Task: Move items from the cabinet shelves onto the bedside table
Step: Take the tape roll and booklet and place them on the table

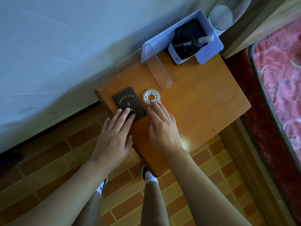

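Note:
A dark booklet with gold lettering [126, 100] lies flat near the left edge of the wooden bedside table [203, 101]. My left hand [114, 136] rests on the booklet's near end with straight fingers. Beside the booklet sits a roll of clear tape with moon and star marks [149, 95]. My right hand [162, 126] lies flat on the table, its fingertips touching the roll's near rim.
A clear acrylic stand [158, 72] rises behind the tape. A pale blue tray [210, 53] at the table's back holds a black mesh pouch and a white box. A glass [221, 17] stands behind it. A red bed [280, 75] lies right; wall left.

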